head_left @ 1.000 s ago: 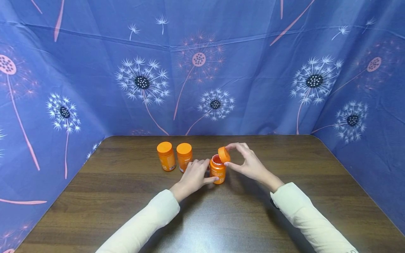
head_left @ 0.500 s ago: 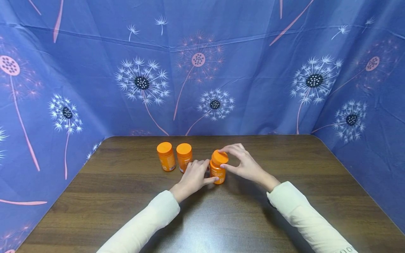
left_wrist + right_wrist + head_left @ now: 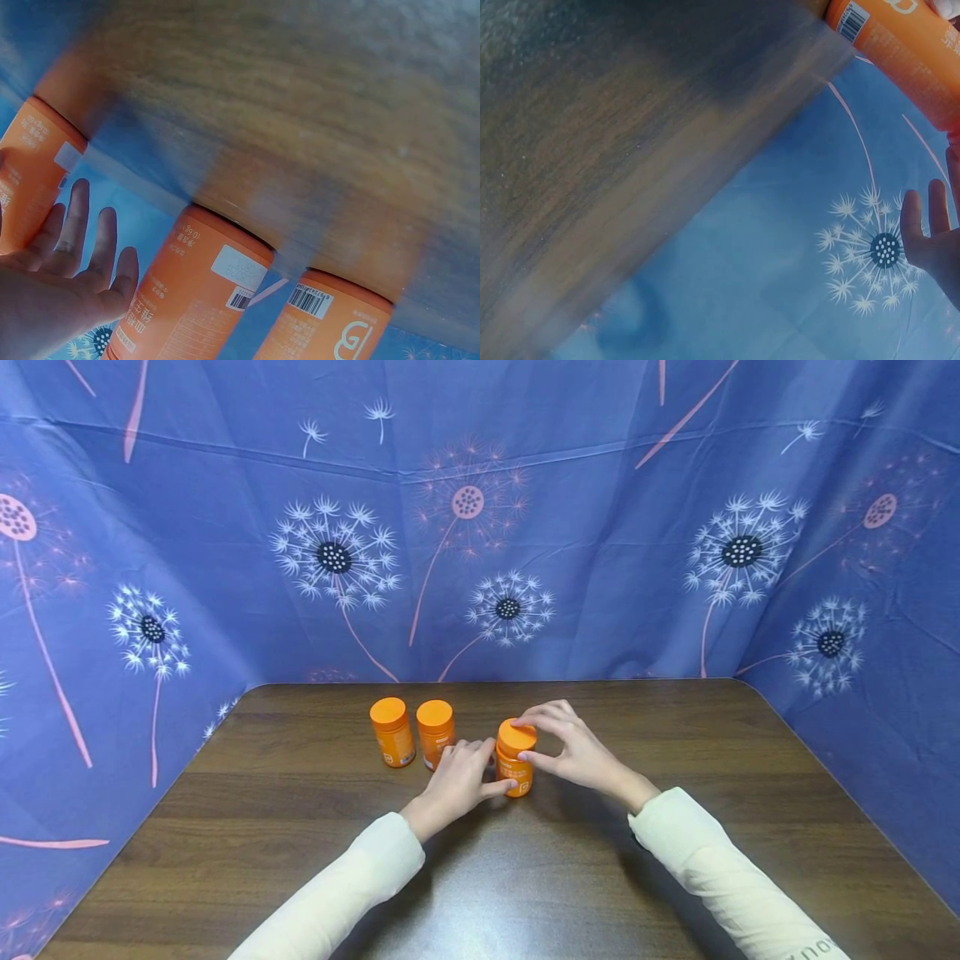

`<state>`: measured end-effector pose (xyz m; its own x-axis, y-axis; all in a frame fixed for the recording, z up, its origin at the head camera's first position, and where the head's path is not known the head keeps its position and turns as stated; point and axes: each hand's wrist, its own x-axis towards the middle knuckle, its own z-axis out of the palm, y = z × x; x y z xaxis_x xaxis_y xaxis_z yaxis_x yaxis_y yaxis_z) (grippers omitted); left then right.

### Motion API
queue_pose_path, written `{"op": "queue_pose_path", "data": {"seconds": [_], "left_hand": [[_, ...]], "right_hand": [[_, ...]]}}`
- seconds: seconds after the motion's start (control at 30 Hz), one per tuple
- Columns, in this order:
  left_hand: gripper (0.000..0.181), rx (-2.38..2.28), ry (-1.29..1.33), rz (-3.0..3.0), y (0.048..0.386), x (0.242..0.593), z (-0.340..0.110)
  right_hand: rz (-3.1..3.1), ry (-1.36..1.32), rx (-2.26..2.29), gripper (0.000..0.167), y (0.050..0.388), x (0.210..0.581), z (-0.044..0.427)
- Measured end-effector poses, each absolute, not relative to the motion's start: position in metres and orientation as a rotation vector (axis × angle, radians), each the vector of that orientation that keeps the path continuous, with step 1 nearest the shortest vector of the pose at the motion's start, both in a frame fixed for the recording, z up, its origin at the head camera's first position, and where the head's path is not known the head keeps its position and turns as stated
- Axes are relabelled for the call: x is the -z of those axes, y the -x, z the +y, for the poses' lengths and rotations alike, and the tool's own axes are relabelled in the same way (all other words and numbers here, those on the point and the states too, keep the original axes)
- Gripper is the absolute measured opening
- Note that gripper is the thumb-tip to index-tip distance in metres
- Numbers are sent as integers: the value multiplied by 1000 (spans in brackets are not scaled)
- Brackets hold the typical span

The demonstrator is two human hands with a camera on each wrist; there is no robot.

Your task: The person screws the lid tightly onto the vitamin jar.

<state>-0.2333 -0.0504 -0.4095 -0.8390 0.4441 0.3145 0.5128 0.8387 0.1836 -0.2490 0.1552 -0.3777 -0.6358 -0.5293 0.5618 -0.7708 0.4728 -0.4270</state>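
Observation:
An orange plastic bottle [image 3: 513, 770] with white print stands upright on the table. My left hand [image 3: 454, 782] grips its body from the left, thumb in front. Resting on the bottle's mouth is its orange screw cap [image 3: 517, 737], which my right hand [image 3: 576, 753] holds by the rim between thumb and fingers. Whether the thread is engaged cannot be seen. The left wrist view shows the gripped bottle [image 3: 34, 169] beside my spread left fingers [image 3: 72, 232]. In the right wrist view, the bottle [image 3: 911, 64] sits at the top corner, above my right hand [image 3: 939, 244].
Two similar capped orange bottles, a far-left one [image 3: 393, 737] and a nearer one [image 3: 437, 732], stand left of my left hand, the nearer partly behind it. The brown wooden table [image 3: 300, 827] ends at a blue dandelion-print cloth [image 3: 600, 568].
My right hand has brought the cap from a tilt beside the open mouth down onto the bottle, where it now lies level. The left hand has stayed in place.

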Motion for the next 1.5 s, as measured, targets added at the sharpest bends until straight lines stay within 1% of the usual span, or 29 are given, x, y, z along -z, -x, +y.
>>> {"op": "queue_pose_path", "data": {"seconds": [1.0, 1.5], "left_hand": [[48, 388, 715, -2776, 233, 410, -49], [49, 378, 711, -2780, 235, 412, -50]], "right_hand": [[-2321, -1116, -918, 38, 252, 378, 154], [-2311, -1087, -937, 40, 252, 381, 150]]}}
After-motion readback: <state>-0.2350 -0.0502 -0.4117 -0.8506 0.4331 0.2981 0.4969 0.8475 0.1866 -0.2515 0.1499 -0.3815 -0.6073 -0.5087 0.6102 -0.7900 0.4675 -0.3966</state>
